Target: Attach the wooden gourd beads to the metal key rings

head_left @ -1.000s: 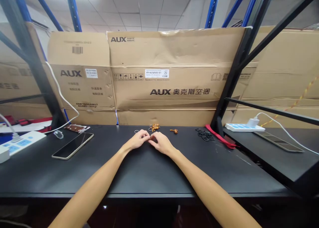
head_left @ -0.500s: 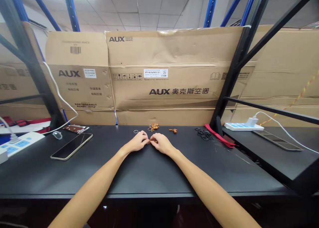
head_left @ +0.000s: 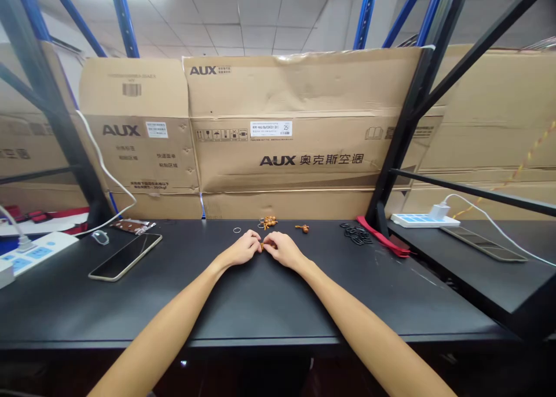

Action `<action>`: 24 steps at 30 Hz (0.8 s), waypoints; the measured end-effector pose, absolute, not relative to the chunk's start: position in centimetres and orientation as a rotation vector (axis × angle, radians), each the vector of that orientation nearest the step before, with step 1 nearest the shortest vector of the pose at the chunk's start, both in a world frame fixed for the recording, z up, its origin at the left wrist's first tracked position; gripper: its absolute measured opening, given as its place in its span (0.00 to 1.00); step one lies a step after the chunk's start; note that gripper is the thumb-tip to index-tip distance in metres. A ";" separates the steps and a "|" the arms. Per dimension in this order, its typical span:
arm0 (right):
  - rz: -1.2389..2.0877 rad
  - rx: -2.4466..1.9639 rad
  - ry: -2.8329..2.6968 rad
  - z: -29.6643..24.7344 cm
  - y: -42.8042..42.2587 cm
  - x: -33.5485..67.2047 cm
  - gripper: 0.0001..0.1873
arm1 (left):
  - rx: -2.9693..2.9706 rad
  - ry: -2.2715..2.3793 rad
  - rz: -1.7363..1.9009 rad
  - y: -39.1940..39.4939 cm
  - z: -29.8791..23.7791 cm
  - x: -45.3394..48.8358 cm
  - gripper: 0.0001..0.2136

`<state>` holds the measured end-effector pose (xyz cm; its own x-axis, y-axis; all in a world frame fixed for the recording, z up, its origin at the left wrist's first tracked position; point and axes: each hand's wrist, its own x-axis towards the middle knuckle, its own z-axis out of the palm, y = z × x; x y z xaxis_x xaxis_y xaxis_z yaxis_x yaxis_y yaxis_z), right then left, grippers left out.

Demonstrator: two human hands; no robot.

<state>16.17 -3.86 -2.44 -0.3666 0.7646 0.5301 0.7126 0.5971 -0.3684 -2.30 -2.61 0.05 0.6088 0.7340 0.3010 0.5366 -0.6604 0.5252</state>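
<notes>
My left hand and my right hand rest on the black table with their fingertips pinched together on a small brown bead piece. Both hands are closed around it and most of it is hidden. Just beyond them lie a small pile of brown beaded charms, a single brown charm and a loose metal ring.
A phone lies at the left beside a small clear item and a white power strip. Black rings and red strips lie at the right. Cardboard boxes wall off the back.
The hands have stayed together at the same spot; the fingers shifted slightly on the small piece. The view moved a little.
</notes>
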 end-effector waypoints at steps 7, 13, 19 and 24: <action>0.109 -1.122 -2.171 -2.1 -4.2 16.0 0.04 | 2.410 1.019 0.768 -2.4 0.0 -2.3 0.20; 0.138 -1.267 -2.105 -1.9 -4.1 16.4 0.05 | 2.364 0.976 0.774 -2.0 -0.1 -2.6 0.17; 0.126 -1.145 -2.158 -1.9 -4.2 16.0 0.05 | 2.315 1.004 0.778 -2.0 -0.1 -2.6 0.18; 0.129 -1.216 -2.158 -1.7 -4.2 16.2 0.05 | 2.338 0.944 0.793 -1.9 0.1 -2.8 0.20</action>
<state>16.23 -4.17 -1.74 -0.3589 0.7952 0.4887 0.7312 0.5650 -0.3824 -2.83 -1.87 0.10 0.5912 0.7369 0.3279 0.4497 -0.6387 0.6243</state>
